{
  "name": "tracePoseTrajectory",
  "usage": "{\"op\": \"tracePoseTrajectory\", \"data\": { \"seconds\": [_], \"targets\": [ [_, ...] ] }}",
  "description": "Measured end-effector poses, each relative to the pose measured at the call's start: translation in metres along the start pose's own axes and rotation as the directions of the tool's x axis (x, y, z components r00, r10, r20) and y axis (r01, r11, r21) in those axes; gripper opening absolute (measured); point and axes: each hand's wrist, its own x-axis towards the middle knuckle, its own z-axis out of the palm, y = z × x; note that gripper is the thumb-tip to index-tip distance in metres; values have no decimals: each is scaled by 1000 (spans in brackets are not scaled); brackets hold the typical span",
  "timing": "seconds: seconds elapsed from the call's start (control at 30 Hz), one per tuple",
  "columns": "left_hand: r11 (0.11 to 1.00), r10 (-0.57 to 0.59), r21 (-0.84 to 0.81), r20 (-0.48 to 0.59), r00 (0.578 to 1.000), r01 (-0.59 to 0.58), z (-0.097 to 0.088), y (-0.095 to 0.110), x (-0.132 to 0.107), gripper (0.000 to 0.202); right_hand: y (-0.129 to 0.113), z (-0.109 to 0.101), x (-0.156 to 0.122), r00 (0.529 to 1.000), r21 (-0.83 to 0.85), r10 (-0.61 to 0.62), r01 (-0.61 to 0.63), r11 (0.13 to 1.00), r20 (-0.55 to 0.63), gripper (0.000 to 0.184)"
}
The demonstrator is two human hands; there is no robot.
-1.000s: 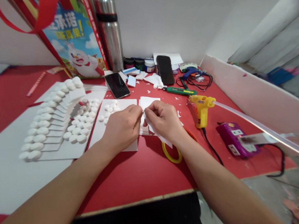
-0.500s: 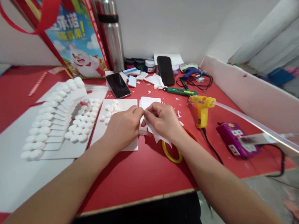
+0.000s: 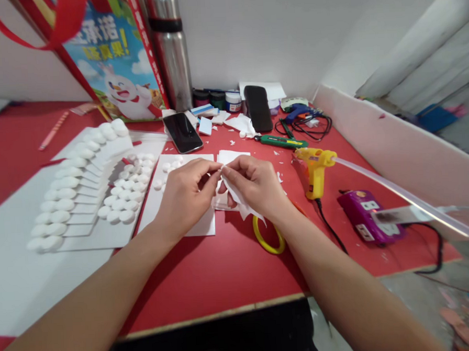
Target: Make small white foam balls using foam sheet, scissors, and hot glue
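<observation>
one left hand (image 3: 188,196), one right hand (image 3: 256,187), one torn white sheet (image 3: 244,210). on one worktop (image 3: 240,280): two dark phones (image 3: 183,132), one steel flask (image 3: 171,58), one picture bag (image 3: 115,85), three small jars (image 3: 233,102), one yellow glue gun (image 3: 316,174), one clear glue stick (image 3: 404,195), one purple power block (image 3: 368,218), one green tool (image 3: 282,141), one yellow ring (image 3: 268,243). the white ovals (image 3: 56,229) run to dozens, too crowded for an exact count.

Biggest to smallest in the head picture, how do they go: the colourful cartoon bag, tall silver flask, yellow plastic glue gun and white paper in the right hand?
1. Colourful cartoon bag
2. Tall silver flask
3. Yellow plastic glue gun
Unsure: white paper, because the right hand hides part of it.
</observation>
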Motion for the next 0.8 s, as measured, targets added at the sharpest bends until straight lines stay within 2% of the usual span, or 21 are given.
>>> {"op": "tracePoseTrajectory", "data": {
  "seconds": [0.1,0.23,0.3,0.37,0.43,0.5,0.57,0.6,0.63,0.67,0.73,0.77,0.8],
  "targets": [
    [1000,-2,-14,-22,1000,1,-1,-1,2,15,-1,1,1,1000,91,7,-9,996,27,34],
    [995,-63,-73,-10,998,63,-2,0,3,16,-1,0,1,1000,71,18,-19,997,17,35],
    [996,-63,-56,-14,998,63,-2,1,3,15,0,-1,1,1000,4,7,-7,1000,10,31],
    [999,-39,-6,-24,999,39,-2,2,3,14,1,-2,1,998,-161,-57,57,985,6,26],
    [999,-25,39,-27,999,26,-2,2,2,14,2,-3,0,984,-404,-176,168,899,17,24],
    [998,-45,44,-33,998,46,-1,1,2,15,3,-3,-1,956,-631,-287,254,733,52,21],
    [996,-83,27,-43,996,84,0,0,2,16,3,-1,-1,942,-755,-328,265,600,70,17],
    [995,-97,19,-46,994,98,0,0,2,17,3,0,-1,945,-764,-320,251,595,62,16],
    [994,-105,18,-50,993,106,0,-1,3,18,2,2,-1,955,-725,-293,228,650,37,16],
    [994,-105,21,-51,993,106,0,-1,3,18,0,2,-1,971,-629,-239,183,755,-5,16],
    [996,-88,30,-52,995,89,0,0,3,18,-5,2,0,998,-262,-15,0,965,-56,21],
    [997,-73,33,-51,996,75,0,0,3,18,-8,2,1,991,-42,126,-128,991,-34,23],
    [998,-57,37,-52,997,59,0,0,3,18,-11,1,2,968,143,249,-249,958,18,25]
  ]
}}
